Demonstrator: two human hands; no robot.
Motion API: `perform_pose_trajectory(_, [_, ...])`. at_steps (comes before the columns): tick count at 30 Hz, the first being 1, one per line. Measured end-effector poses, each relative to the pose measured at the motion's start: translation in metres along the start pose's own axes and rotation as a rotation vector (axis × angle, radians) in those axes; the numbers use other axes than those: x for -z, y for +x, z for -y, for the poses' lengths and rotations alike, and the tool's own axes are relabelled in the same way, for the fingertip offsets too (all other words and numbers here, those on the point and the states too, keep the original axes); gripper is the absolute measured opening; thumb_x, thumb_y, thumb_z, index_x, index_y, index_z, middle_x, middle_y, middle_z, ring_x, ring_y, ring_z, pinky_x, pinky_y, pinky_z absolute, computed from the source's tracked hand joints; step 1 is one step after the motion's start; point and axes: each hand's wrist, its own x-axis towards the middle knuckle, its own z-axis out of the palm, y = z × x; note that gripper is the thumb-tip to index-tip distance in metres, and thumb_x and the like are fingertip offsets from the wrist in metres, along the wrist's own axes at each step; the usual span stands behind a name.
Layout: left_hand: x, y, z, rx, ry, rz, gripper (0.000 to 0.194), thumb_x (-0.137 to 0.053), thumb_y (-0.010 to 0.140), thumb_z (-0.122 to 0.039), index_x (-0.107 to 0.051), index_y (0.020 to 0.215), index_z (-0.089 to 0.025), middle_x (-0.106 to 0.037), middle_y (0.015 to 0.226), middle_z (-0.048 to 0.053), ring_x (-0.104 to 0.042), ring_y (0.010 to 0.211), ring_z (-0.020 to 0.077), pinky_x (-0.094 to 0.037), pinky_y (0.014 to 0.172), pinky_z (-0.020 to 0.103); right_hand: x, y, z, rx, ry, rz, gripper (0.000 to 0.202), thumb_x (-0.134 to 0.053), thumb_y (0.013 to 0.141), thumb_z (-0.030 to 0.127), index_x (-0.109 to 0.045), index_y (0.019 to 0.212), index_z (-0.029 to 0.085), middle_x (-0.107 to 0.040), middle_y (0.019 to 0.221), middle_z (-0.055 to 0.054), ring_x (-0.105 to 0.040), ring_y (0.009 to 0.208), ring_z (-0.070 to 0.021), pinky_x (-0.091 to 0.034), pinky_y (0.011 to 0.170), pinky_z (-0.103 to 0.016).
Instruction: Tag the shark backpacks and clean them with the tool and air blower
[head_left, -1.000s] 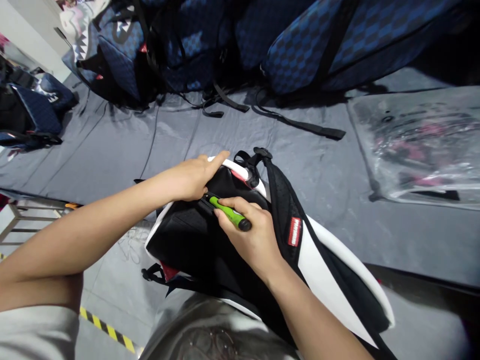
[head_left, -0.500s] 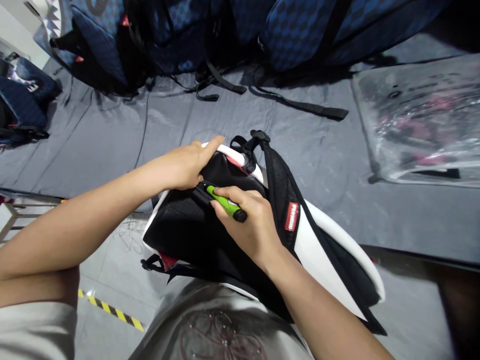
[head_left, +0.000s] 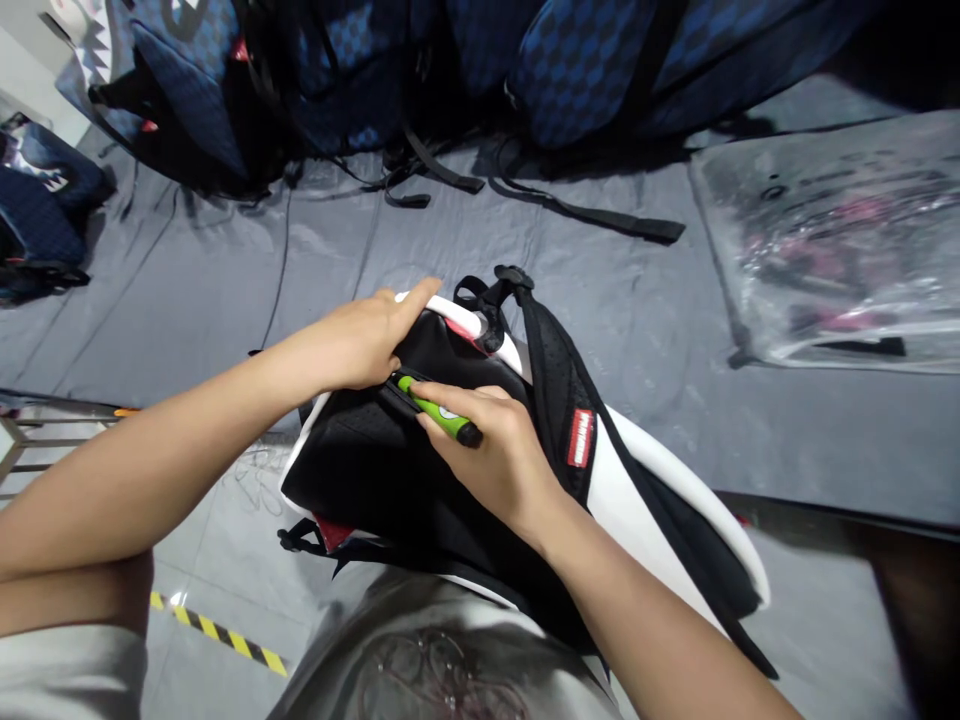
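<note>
A black backpack (head_left: 360, 455) with white edging leans between my body and the table's edge, its black back side facing up. My left hand (head_left: 371, 335) is closed over its upper left edge, with the forefinger lying along the white piping. Pinched in my right hand (head_left: 499, 445) is a green pen-shaped tool with black ends (head_left: 446, 412). Its tip points into a dark seam or strip on the backpack, right beside my left fingertips. The very tip is hidden there. A shoulder strap with a red label (head_left: 580, 438) runs down the right of my right hand.
Several blue checked backpacks (head_left: 585, 70) stand along the back of the grey-covered table (head_left: 645, 310), their loose black straps trailing forward. A clear plastic bag (head_left: 832, 240) with pink and black contents lies at the right. Yellow-black tape (head_left: 225, 635) marks the floor at lower left.
The whole view has shifted slightly. Both hands keep their hold, and the green tool stays at nearly the same spot on the backpack.
</note>
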Motion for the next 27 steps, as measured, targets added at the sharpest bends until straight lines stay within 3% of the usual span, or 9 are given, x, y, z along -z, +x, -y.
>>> perform_pose_trajectory(3, [-0.0006, 0.0002, -0.0006, 0.001, 0.011, -0.01, 0.09, -0.061, 0.083, -0.021, -0.006, 0.154, -0.027, -0.056, 0.124, 0.013, -0.063, 0.1, 0.0239, -0.048, 0.081, 0.031, 0.0005, 0.0006, 0.0, 0.006, -0.029, -0.03, 0.029, -0.065, 0.085, 0.011, -0.074, 0.109, 0.026, -0.077, 0.105, -0.001, -0.072, 0.083, -0.0182, -0.053, 0.079, -0.034])
perform_pose_trajectory(7, [0.0008, -0.0002, -0.0026, -0.005, 0.012, -0.02, 0.09, -0.06, 0.084, -0.019, -0.005, 0.155, -0.025, -0.056, 0.125, 0.014, -0.063, 0.1, 0.023, -0.048, 0.081, 0.029, 0.0027, 0.0014, -0.0003, -0.031, -0.003, 0.023, 0.028, -0.065, 0.085, 0.015, -0.075, 0.108, 0.029, -0.077, 0.1, 0.001, -0.073, 0.08, -0.0183, -0.055, 0.078, -0.034])
perform_pose_trajectory(10, [0.0018, -0.0006, -0.0036, -0.001, 0.003, -0.001, 0.091, -0.061, 0.084, -0.018, -0.005, 0.155, -0.025, -0.057, 0.125, 0.014, -0.063, 0.1, 0.0226, -0.048, 0.082, 0.029, 0.0017, 0.0009, -0.001, -0.03, -0.007, -0.041, 0.029, -0.065, 0.085, 0.014, -0.075, 0.108, 0.029, -0.077, 0.103, 0.0, -0.073, 0.082, -0.0192, -0.055, 0.079, -0.035])
perform_pose_trajectory(16, [-0.0011, -0.0002, -0.0002, -0.013, 0.009, -0.039, 0.09, -0.06, 0.084, -0.02, -0.006, 0.155, -0.026, -0.056, 0.125, 0.014, -0.063, 0.102, 0.0242, -0.048, 0.08, 0.03, -0.0009, 0.0012, -0.0004, -0.058, -0.006, -0.047, 0.028, -0.067, 0.084, 0.014, -0.076, 0.107, 0.029, -0.077, 0.099, 0.0, -0.072, 0.079, -0.0182, -0.055, 0.08, -0.034])
perform_pose_trajectory(20, [-0.0036, 0.0023, 0.0031, -0.014, 0.035, -0.04, 0.091, -0.061, 0.084, -0.023, -0.005, 0.155, -0.027, -0.057, 0.123, 0.013, -0.063, 0.1, 0.0242, -0.048, 0.078, 0.03, -0.0005, 0.0027, 0.0003, -0.084, 0.002, -0.004, 0.027, -0.069, 0.083, 0.014, -0.076, 0.105, 0.028, -0.078, 0.099, 0.001, -0.072, 0.08, -0.0177, -0.055, 0.081, -0.033])
perform_pose_trajectory(24, [-0.004, 0.0041, 0.0045, -0.022, 0.045, -0.036, 0.091, -0.06, 0.085, -0.024, -0.004, 0.155, -0.026, -0.057, 0.122, 0.014, -0.064, 0.1, 0.0251, -0.048, 0.077, 0.03, -0.0012, 0.0032, 0.0014, -0.088, -0.02, -0.065, 0.027, -0.069, 0.083, 0.013, -0.076, 0.104, 0.027, -0.078, 0.099, 0.0, -0.072, 0.077, -0.0173, -0.054, 0.08, -0.034])
perform_pose_trajectory(27, [-0.0036, 0.003, 0.0037, -0.02, 0.05, -0.05, 0.09, -0.06, 0.085, -0.023, -0.005, 0.155, -0.026, -0.058, 0.12, 0.013, -0.065, 0.096, 0.0242, -0.048, 0.075, 0.03, -0.0012, 0.0031, 0.0017, -0.105, -0.011, -0.025, 0.026, -0.069, 0.083, 0.014, -0.077, 0.104, 0.029, -0.078, 0.098, 0.002, -0.073, 0.08, -0.0175, -0.055, 0.081, -0.033])
